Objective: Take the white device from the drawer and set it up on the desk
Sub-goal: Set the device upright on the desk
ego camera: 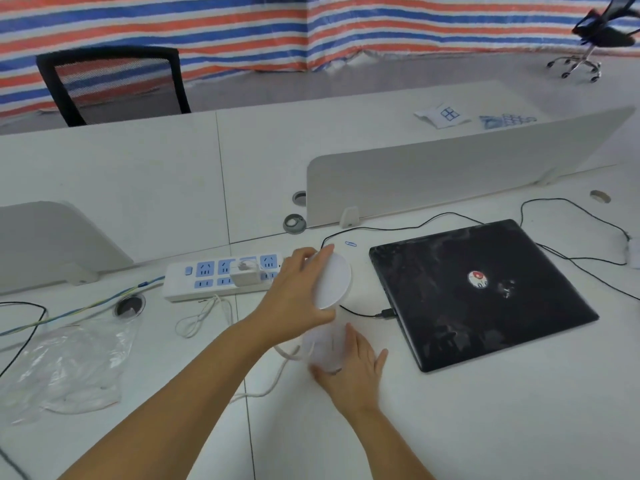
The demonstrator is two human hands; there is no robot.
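The white tabletop (485, 427) fills most of the view, with a low white divider panel (450, 174) standing across it toward 1 o'clock. A closed black laptop (485, 292) lies flat at 3 o'clock of the hands, a small round sticker on its lid and a black cable (360, 311) plugged into its left edge. At 9 o'clock lies a crumpled clear plastic bag (69, 362). A white power strip (221, 278) with blue sockets sits at 11 o'clock, a white adapter (246, 273) plugged into it and a thin white cord (201, 317) looping just in front of it.

The white device (332, 282) is out on the tabletop at the centre, between the power strip and the laptop. Its round disc-shaped head is tilted up on edge, and the left hand (298, 299) is wrapped around the disc's left side, fingers curled over the rim. Directly below, at 6 o'clock of the disc, the right hand (349, 365) rests with fingers spread, pressed against the device's pale round base (323, 348); blur makes the exact contact hard to tell. A thicker white cord (277, 375) trails from the base toward 7 o'clock. A small blue paper clip (350, 243) lies at 12 o'clock of the disc.
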